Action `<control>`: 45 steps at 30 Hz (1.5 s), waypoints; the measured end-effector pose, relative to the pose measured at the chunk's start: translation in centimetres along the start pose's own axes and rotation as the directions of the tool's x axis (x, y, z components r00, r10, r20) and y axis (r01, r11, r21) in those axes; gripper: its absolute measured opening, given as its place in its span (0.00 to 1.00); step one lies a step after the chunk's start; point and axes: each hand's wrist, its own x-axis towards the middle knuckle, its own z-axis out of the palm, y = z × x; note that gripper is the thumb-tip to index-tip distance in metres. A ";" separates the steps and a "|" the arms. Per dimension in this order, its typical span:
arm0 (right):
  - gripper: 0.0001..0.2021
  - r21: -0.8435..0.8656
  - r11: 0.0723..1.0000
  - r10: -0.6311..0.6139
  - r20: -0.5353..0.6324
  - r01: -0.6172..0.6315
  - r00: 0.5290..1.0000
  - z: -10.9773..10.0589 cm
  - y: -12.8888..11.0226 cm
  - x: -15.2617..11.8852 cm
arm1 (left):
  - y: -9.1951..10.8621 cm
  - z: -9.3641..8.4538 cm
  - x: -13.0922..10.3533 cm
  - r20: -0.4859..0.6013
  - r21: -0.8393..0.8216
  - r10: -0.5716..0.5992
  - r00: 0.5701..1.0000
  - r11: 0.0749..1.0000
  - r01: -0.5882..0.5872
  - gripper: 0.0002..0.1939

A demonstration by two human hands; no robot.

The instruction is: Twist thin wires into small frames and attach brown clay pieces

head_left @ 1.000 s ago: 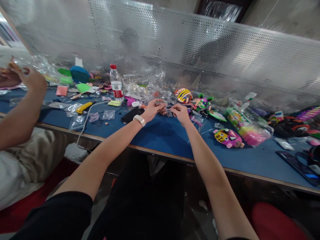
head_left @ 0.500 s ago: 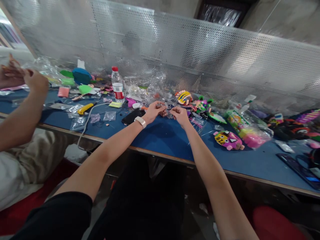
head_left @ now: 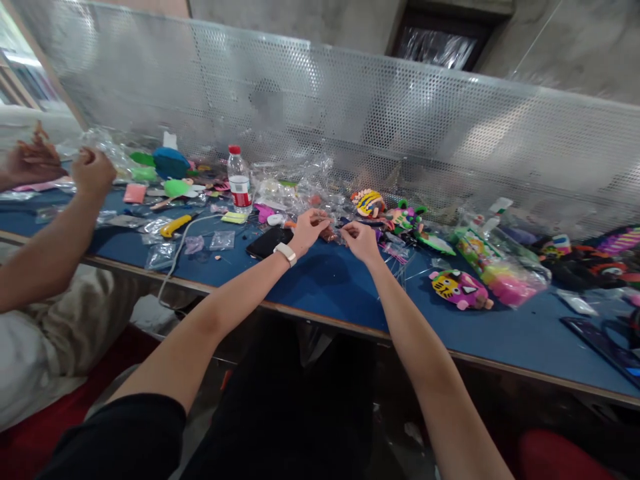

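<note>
My left hand [head_left: 309, 231], with a pale band on its wrist, is closed near the middle of the blue table [head_left: 325, 287]. Something small, brownish and in clear plastic [head_left: 329, 233] shows at its fingertips. Just to the right, my right hand [head_left: 359, 240] has thumb and fingers pinched together at the edge of the same plastic; what they grip is too small to make out. A black flat object [head_left: 269, 244] lies left of my left hand.
A bottle with a red cap [head_left: 239, 183], a yellow cutter [head_left: 175, 227] and a cable lie left. Colourful animal figures [head_left: 461, 289] and a phone [head_left: 600, 343] are right. Another person's hands [head_left: 93, 170] work at the far left. A perforated metal screen [head_left: 350, 100] stands behind.
The view has shifted slightly, so the table items sit a little lower. Both my hands remain close together at the small plastic item. The other person's hands stay raised at the left.
</note>
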 end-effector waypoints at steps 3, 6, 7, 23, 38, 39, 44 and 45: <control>0.15 -0.033 0.999 -0.036 0.024 0.036 0.999 -0.1 -0.3 -0.2 | 0.0 -0.1 0.0 0.008 -0.012 -0.022 1.000 1.000 0.022 0.13; 0.13 -0.056 0.998 -0.035 0.016 0.036 0.999 0.0 -0.3 -0.2 | 0.0 -0.1 -0.1 0.023 -0.038 -0.057 0.998 0.998 0.058 0.14; 0.13 -0.055 0.998 -0.028 0.013 0.029 1.000 0.0 -0.3 -0.2 | 0.0 -0.1 -0.1 0.026 -0.042 -0.064 0.998 0.997 0.065 0.14; 0.19 0.040 0.999 -0.019 0.039 0.017 0.999 0.3 -0.8 -0.2 | -0.2 -0.3 0.1 -0.008 0.019 -0.026 1.000 0.999 0.026 0.14; 0.07 -0.117 0.991 -0.070 -0.013 0.068 0.997 0.1 -1.1 -0.2 | -0.7 -0.4 0.8 -0.064 -0.015 -0.009 0.998 1.000 0.008 0.10; 0.07 -0.127 0.989 -0.075 -0.010 0.074 0.997 0.1 -1.1 -0.2 | -0.6 -0.5 0.8 -0.054 -0.029 -0.007 0.999 1.000 0.005 0.10; 0.09 -0.151 0.984 -0.095 -0.012 0.092 0.995 0.2 -1.1 -0.3 | -0.5 -0.6 0.9 -0.019 -0.079 -0.026 0.999 0.997 0.024 0.12; 0.09 -0.154 0.983 -0.100 -0.012 0.097 0.995 0.2 -1.1 -0.3 | -0.4 -0.6 1.0 -0.016 -0.089 -0.028 0.999 0.996 0.026 0.12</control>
